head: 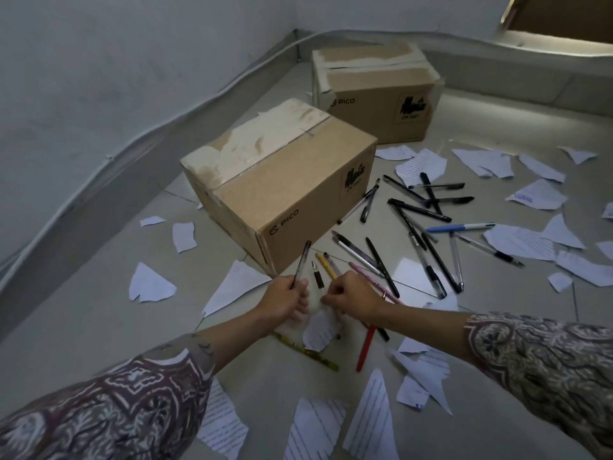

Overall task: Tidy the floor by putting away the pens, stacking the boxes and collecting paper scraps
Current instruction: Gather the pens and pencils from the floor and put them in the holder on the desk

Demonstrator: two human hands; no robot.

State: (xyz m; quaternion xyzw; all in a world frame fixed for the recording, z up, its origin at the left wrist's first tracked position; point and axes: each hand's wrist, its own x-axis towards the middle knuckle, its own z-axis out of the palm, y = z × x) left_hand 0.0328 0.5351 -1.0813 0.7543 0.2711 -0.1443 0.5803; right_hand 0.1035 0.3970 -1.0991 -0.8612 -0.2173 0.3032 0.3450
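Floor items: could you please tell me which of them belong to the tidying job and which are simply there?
Job:
- dark pen gripped by left hand
- scattered pens
- near box, far box
- paper scraps
- right hand, reaching

Simply there:
- wall cable
- doorway

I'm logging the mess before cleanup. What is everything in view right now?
cardboard boxes: two, brown, near box centre, far box toward the corner, not stacked
loose pens: many, mostly black or clear, on the floor right of the near box
red pen: one, below the right hand
paper scraps: many, white lined, scattered on the floor
left hand: grips a dark pen
right hand: pinching at pens
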